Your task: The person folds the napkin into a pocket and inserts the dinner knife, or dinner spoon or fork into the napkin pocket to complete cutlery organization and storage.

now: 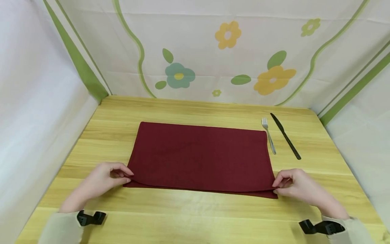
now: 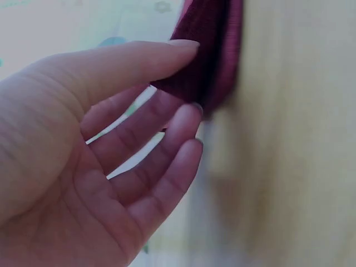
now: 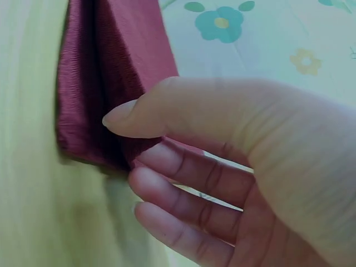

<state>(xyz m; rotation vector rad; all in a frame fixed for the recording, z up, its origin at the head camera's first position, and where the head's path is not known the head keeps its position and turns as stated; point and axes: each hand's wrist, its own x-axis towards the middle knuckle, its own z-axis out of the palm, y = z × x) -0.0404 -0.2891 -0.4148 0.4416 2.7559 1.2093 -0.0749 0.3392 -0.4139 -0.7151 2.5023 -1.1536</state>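
Observation:
A dark red cloth (image 1: 204,157), folded over into a long rectangle, lies on the wooden table. At its near left corner my left hand (image 1: 105,179) pinches the upper layer between thumb and fingers. My right hand (image 1: 300,186) pinches the same layer at the near right corner. Between the hands, the upper edge sits slightly back from the lower layer, a strip of which shows along the front. Both wrist views show the cloth's corner (image 2: 194,72) gripped under the thumb, and the layers (image 3: 83,111) stand a little apart there.
Right of the cloth, a silver fork (image 1: 268,135) lies close to its far right corner, with a black knife (image 1: 285,136) beside the fork. White curtains with printed flowers (image 1: 228,35) enclose the back and sides of the wooden table (image 1: 189,217).

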